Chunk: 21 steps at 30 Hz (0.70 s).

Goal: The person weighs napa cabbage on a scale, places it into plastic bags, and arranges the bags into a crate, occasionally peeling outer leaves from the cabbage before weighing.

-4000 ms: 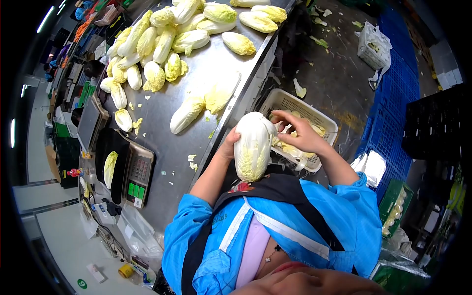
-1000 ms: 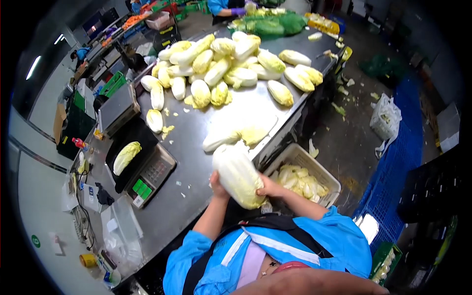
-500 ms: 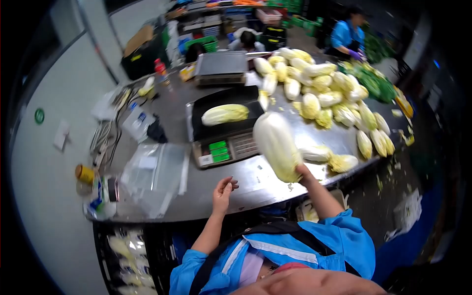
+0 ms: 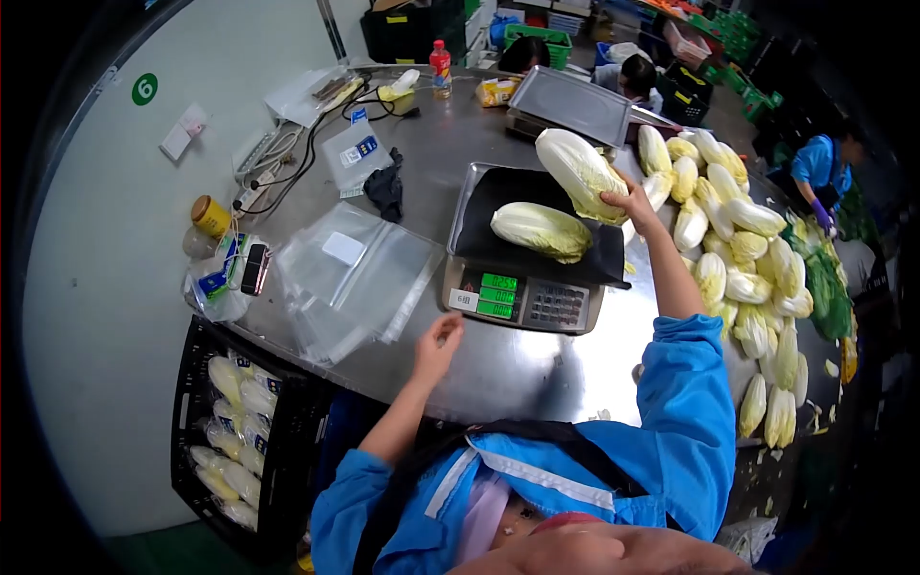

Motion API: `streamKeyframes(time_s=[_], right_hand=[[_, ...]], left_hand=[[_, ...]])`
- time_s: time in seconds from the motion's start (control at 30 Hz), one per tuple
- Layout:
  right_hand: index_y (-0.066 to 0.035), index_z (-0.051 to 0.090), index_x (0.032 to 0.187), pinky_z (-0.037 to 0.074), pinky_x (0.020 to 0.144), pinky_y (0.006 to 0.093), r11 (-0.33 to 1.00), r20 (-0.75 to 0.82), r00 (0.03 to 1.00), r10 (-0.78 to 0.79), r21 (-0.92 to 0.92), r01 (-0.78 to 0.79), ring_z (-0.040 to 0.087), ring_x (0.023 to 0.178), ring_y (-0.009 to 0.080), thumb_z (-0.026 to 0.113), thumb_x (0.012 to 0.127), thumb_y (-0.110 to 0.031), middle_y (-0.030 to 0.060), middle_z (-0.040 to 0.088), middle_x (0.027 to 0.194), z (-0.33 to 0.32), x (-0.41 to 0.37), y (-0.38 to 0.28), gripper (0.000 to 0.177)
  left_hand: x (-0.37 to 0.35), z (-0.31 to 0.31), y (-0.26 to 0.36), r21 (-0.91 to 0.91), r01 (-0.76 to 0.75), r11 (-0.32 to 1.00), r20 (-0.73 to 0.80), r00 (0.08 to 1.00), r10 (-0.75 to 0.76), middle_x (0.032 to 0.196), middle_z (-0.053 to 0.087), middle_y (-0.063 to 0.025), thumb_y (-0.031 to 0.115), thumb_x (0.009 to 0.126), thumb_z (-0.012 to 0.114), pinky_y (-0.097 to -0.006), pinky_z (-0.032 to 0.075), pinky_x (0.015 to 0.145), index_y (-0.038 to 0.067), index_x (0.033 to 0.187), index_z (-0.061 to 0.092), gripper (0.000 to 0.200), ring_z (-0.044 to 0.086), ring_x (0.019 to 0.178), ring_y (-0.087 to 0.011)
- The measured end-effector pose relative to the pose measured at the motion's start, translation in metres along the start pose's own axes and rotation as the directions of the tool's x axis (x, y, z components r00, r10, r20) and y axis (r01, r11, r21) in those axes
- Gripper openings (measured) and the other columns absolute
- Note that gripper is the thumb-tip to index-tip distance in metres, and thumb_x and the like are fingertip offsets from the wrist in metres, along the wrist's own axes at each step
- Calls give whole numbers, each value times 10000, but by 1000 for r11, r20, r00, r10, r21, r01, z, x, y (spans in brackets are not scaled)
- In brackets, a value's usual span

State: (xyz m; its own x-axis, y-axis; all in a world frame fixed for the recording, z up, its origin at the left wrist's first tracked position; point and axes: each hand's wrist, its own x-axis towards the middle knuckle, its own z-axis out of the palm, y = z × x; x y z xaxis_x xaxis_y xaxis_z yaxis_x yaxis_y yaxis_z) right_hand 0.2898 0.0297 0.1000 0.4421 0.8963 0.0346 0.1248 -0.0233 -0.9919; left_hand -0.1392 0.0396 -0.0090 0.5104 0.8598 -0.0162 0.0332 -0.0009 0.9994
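Observation:
My right hand grips a napa cabbage by its leafy yellow end, tilted above the right part of a scale. A second napa cabbage lies on the black tray of this digital scale, whose green displays are lit. Over the table's front, just below the scale's left corner, my left hand is empty, its fingers loosely bent and apart from the thumb. Clear plastic bags lie flat to the left of that hand.
Many napa cabbages are heaped on the steel table's right side. A second scale stands behind. At lower left, a black crate holds bagged cabbages. Cables, a phone and a bottle are at left. A co-worker stands far right.
My right hand has carried the cabbage from the front of the scale up and over its tray. My left hand stays near the table's front edge. The camera view has turned.

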Motion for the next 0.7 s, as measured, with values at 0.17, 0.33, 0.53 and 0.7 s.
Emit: streamKeyframes(time_s=[0.17,0.33,0.53,0.7], right_hand=[[-60,464,1240,373,901,264,999,193,981,11,-37,-4,520,992,151,754,615,-118,61,555,1111,5,51,19,691],[-58,475,1232,377,889,257,997,305,949,75,-38,-66,518,977,141,749,611,-101,54,555,1103,8,68,26,680],[-57,443,1257,378,889,256,993,358,928,106,-91,-78,506,980,134,747,627,-113,57,551,1105,2,58,34,702],[-38,461,1232,369,908,284,908,569,785,245,-418,19,511,1002,177,744,641,-268,102,559,1102,6,48,28,695]], left_hand=[[124,51,65,171,-325,930,-5,944,330,954,602,-76,104,810,572,-275,450,752,35,1028,565,229,572,876,-162],[218,100,59,711,-349,610,214,934,286,1203,469,-162,298,748,626,-377,350,934,44,1179,464,525,445,1108,-299],[192,74,40,495,-435,752,422,877,230,1145,513,-88,114,574,739,-356,394,894,87,1096,509,571,479,1071,-269],[182,72,62,576,-357,736,411,904,117,1137,531,-82,125,617,720,-372,369,918,86,1088,522,512,473,1084,-263]])
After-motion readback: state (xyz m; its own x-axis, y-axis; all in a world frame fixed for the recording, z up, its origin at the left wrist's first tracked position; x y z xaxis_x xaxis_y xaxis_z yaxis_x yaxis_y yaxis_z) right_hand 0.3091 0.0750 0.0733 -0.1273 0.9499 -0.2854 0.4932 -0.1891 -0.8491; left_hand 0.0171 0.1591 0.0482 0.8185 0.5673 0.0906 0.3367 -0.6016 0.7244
